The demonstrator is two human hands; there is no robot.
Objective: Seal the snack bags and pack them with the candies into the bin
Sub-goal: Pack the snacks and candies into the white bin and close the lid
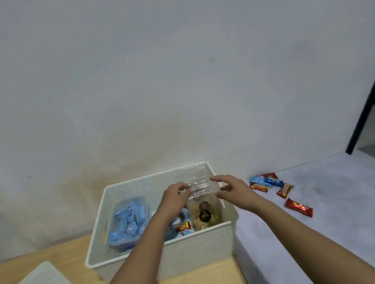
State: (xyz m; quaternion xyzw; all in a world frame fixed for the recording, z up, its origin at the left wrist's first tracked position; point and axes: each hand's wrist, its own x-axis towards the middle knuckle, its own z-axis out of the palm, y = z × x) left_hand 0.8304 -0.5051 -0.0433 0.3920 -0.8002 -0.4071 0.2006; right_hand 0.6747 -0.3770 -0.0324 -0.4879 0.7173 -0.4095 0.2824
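No words are showing clearly enough to read, because the round black sticker (205,215) on the snack bag (199,222) is looking too blurry and the letters on the blue and red candies (271,180) are looking too small and fuzzy.

I see a clear snack bag (205,213) of chips standing upright in the near right corner of the white perforated bin (195,243), its top above the rim. A bag of blue candies (127,221) lies inside at the bin's left. Red and blue candies (284,190) lie scattered outside, right of the bin.
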